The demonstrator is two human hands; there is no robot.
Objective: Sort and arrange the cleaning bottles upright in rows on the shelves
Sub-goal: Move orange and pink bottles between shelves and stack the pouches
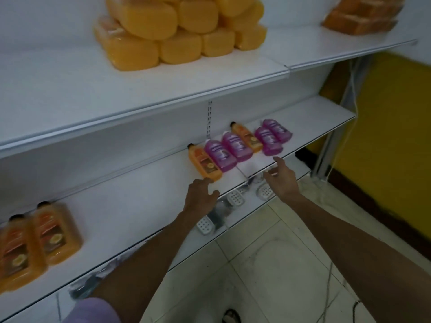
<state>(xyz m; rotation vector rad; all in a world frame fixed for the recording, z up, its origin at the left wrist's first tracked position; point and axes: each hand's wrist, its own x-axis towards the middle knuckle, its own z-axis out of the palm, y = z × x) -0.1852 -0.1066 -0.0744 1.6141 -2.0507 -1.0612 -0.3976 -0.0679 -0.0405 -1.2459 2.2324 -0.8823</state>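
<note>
Here both our hands are open and empty: left hand (pixel 201 194) just beside the orange bottle (pixel 205 163) near the shelf (pixel 140 206) front edge, right hand (pixel 282 180) near the pink bottles (pixel 238 148); a hasty nudge could topple one floorward.

White shelves (pixel 140 194); orange bottles (pixel 205 164) with black caps (pixel 190 145), left and centre; magenta bottles (pixel 235 145), centre; yellow sponge packs (pixel 177 29), far; yellow wall (pixel 384 127), right; pale, dark-veined floor tiles (pixel 279 264), near; lilac sleeve (pixel 93 311), near left.
</note>
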